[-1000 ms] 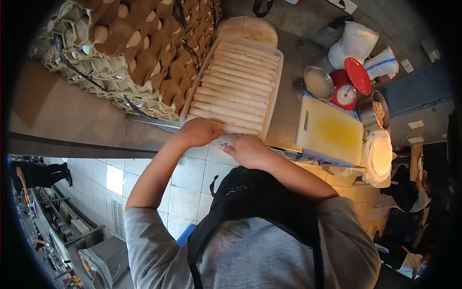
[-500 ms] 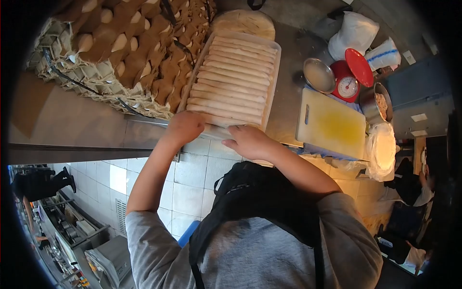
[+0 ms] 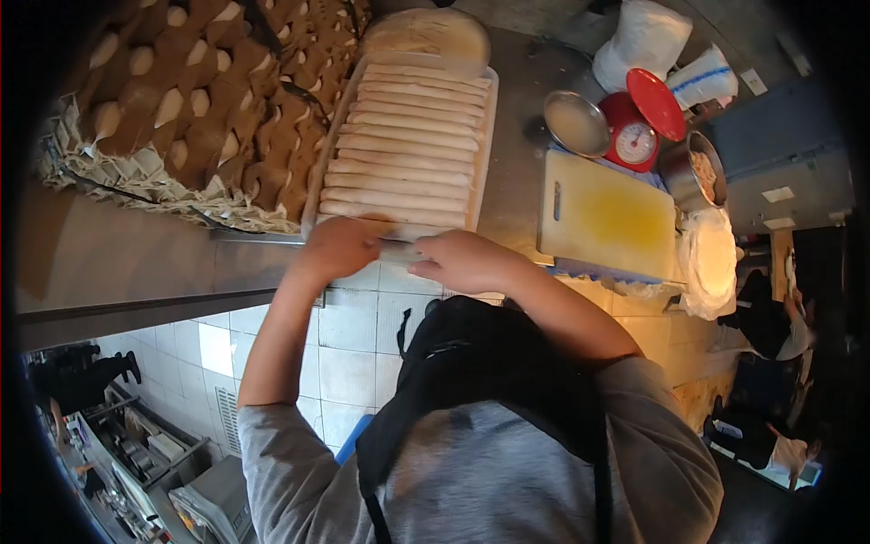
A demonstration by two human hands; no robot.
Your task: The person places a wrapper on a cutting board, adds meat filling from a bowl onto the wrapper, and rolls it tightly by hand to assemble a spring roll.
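Several long pale rolls (image 3: 403, 143) lie side by side in a shallow pale tray (image 3: 486, 150) on the metal counter. At the tray's near left corner is my left hand (image 3: 341, 248), its fingers curled over the edge; what they hold is hidden. My right hand (image 3: 462, 260) rests at the near edge, right of the left one, fingers bent and pressed together, with the tips by the rim and the nearest roll. I cannot make out anything in its fingers. A gap separates the two hands. Behind the tray lies a round pale board (image 3: 435, 34).
Stacked egg trays (image 3: 199, 109) stand at the left. To the right are a cutting board (image 3: 598, 213), metal bowl (image 3: 577, 122), red scale (image 3: 632, 145), pot (image 3: 692, 172) and wrapped white item (image 3: 708, 263). People (image 3: 770, 317) are at the far right; another person (image 3: 82, 376) is far left.
The view has shifted, so the tray and counter items sit further left and slightly higher. My hands stay at the tray's near edge; the left one moved away from the right, then slightly closer.
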